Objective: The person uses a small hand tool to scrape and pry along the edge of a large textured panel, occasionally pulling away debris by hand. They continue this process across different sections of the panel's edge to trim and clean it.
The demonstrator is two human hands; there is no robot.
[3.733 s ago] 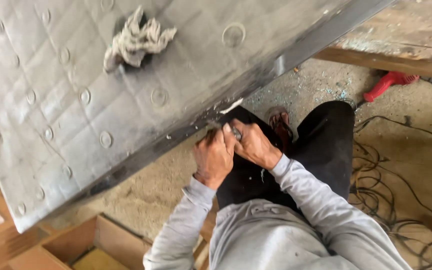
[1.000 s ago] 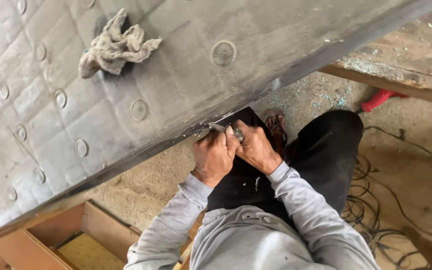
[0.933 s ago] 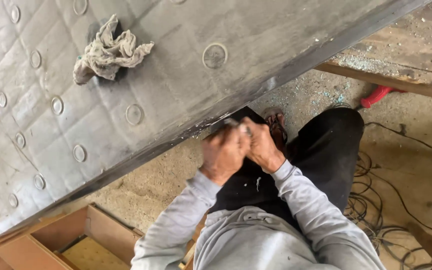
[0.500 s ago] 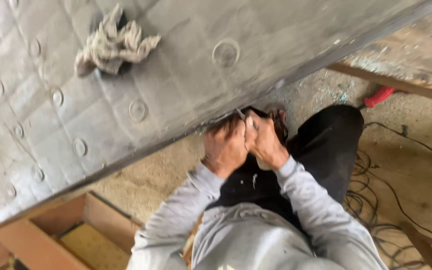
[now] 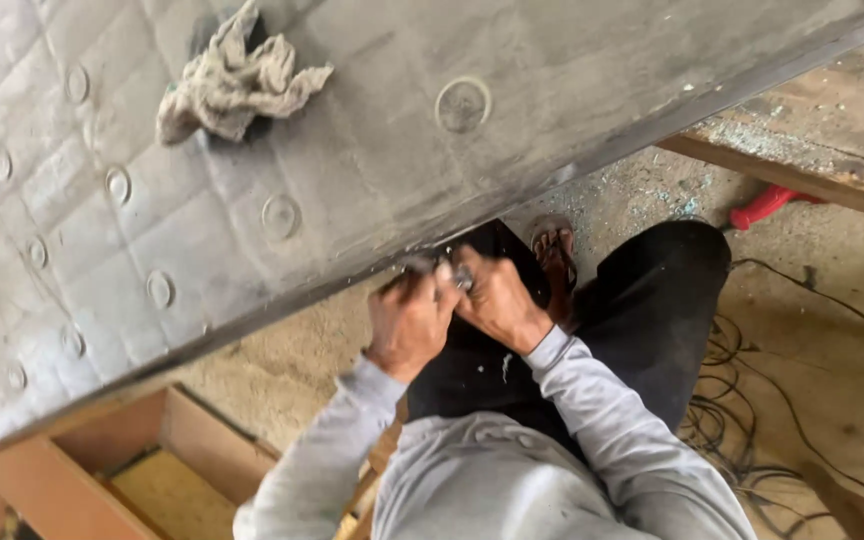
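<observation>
Both hands at lower edge of large grey quilted padded panel point(image 5: 372, 150): left hand point(image 5: 408, 322) fisted, right hand point(image 5: 497, 300) pinching small metal tool point(image 5: 460, 276). Edge work looks mid-way; crumpled grey rag point(image 5: 237, 80) lies on panel.
</observation>
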